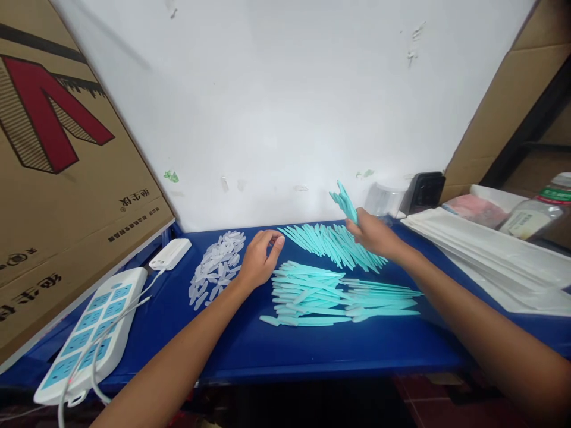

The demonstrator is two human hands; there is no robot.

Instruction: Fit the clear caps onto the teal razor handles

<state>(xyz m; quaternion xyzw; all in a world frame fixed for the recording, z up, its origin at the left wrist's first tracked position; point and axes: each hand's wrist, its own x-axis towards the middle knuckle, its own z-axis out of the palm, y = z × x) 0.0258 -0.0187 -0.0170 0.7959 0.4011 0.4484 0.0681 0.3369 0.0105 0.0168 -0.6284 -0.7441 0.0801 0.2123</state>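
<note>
My right hand [372, 232] is raised over the table's far side, closed around a bundle of thin turquoise plastic sticks [344, 202] that point up and left. Below it a row of loose turquoise sticks [330, 242] lies slantwise near the wall. My left hand [263, 255] hovers between the white pile and the sticks, its fingers curled and the thumb tip close to the index finger. Whether anything small is in that pinch, I cannot make out. Nearer to me lies a stack of turquoise sticks with pale, wider tips [307, 291]. Small whitish translucent pieces [218, 267] are heaped at left.
A blue-covered table [312, 351] meets a white wall. On the left are a power strip [96, 333] with cables, a white adapter [170, 254] and a large carton [66, 178]. On the right stand a clear tub [387, 199], white sheets [499, 255] and a bottle [542, 205].
</note>
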